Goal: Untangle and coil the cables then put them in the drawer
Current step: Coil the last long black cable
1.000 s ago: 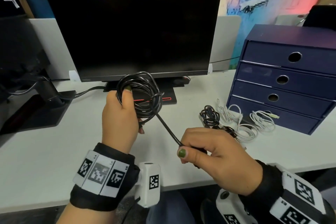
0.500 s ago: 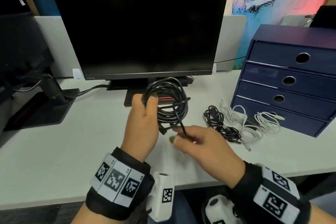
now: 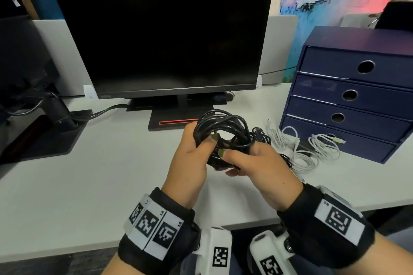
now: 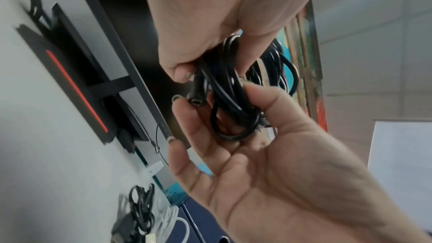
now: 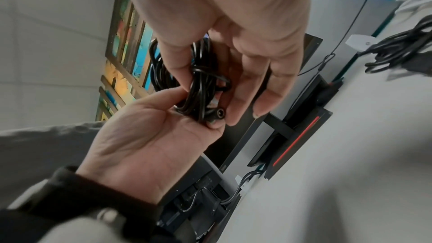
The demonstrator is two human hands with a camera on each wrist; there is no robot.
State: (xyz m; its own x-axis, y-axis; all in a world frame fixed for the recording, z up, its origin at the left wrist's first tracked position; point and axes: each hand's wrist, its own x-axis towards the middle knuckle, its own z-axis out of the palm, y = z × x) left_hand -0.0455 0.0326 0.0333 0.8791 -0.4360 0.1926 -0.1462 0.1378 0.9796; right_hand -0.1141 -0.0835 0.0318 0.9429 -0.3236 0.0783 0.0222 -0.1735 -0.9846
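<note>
A black cable coil [image 3: 223, 127] is held above the desk in front of the monitor stand. My left hand [image 3: 196, 147] grips its left side, thumb across the strands. My right hand [image 3: 241, 158] pinches the lower strands, thumb on top and fingers underneath. In the left wrist view the coil [image 4: 224, 99] hangs between both hands, and its barrel plug end [image 4: 196, 97] pokes out by the fingertips. The right wrist view shows the same plug [image 5: 217, 113] against the left palm [image 5: 151, 136]. A blue drawer unit [image 3: 357, 96] stands at the right, all drawers closed.
A tangled black cable [image 3: 260, 135] and several white cables [image 3: 301, 154] lie on the white desk [image 3: 89, 185] in front of the drawer unit. A dark monitor [image 3: 167, 33] on its stand [image 3: 169, 121] fills the back. Another stand base [image 3: 44, 138] sits at the left.
My right hand drew the loose straight end in and came up against the coil, so both hands now hold it. The coil has shifted to the right, toward the drawers.
</note>
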